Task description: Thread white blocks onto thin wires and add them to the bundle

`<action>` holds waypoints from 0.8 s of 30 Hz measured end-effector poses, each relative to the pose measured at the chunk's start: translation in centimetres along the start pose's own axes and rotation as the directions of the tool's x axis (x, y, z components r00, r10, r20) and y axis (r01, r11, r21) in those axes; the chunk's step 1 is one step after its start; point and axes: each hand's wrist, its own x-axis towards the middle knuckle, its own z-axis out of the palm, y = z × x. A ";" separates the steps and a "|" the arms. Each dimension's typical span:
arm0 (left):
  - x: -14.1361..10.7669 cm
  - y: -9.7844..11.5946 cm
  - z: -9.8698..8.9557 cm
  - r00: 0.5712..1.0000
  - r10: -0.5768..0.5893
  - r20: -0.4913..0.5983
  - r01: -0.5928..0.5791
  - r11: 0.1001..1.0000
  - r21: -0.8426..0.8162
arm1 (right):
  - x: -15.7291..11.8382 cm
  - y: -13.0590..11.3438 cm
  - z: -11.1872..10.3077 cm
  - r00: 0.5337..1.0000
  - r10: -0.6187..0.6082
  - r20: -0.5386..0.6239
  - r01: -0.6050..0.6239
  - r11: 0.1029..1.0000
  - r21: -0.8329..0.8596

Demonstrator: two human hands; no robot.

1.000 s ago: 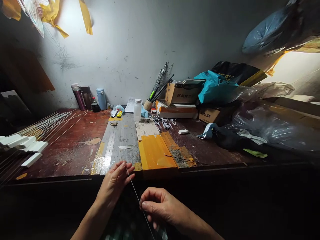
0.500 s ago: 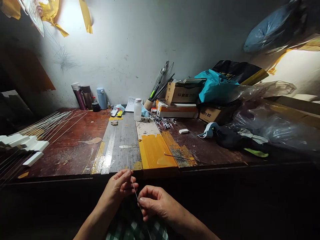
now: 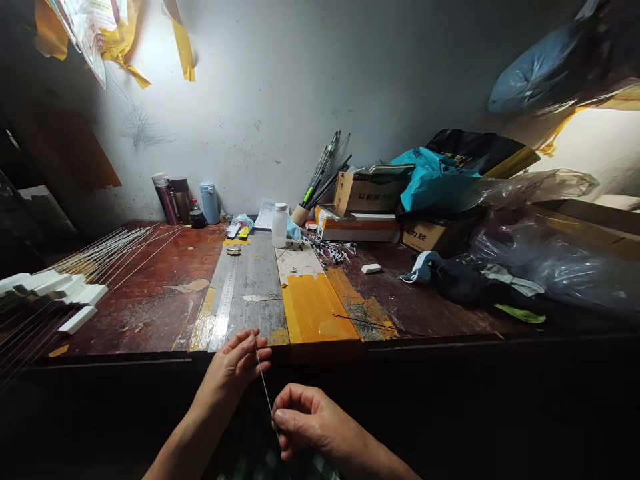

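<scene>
A person's left hand [image 3: 239, 360] pinches a thin rod [image 3: 264, 379] near its upper end, thumb against fingertips, while the right hand [image 3: 307, 421] nips it lower down between thumb and forefinger; the rod slants just off the front edge of the table [image 3: 165, 320]. White blocks [image 3: 79, 320] and wires [image 3: 113, 252] crowd the left end. A ruler [image 3: 226, 300] and a yellow strip [image 3: 320, 307] reach the front edge. Flasks [image 3: 209, 203], a bottle [image 3: 279, 228] and sticks [image 3: 320, 173] line the back, with boxes [image 3: 373, 193] and a blue bag [image 3: 430, 181] piled farther right. A mask [image 3: 423, 265] and clear plastic [image 3: 565, 267] clutter the right end.
</scene>
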 end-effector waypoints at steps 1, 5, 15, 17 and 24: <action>0.0 0.1 0.0 1.000 0.021 0.005 -0.021 1.000 -0.014 | 0.1 0.1 0.0 1.000 -0.001 0.002 0.001 1.000 -0.002; 0.0 0.2 0.0 0.992 0.083 0.093 -0.083 0.997 -0.004 | 0.4 -0.7 -0.5 0.991 -0.116 -0.069 0.115 0.993 -0.028; -1.5 -2.0 0.6 0.967 -0.066 0.245 -0.002 0.963 0.269 | 1.2 -4.9 -2.2 0.960 -0.181 -0.215 0.243 0.916 0.318; -1.5 -2.2 0.9 0.960 -0.071 0.270 -0.012 0.956 0.292 | 1.2 -4.8 -2.1 0.964 -0.168 -0.207 0.233 0.906 0.352; -1.1 -2.5 0.6 0.970 -0.060 0.237 -0.008 0.961 0.277 | 2.4 -7.2 -6.3 0.818 -0.434 -0.378 0.302 0.883 -0.360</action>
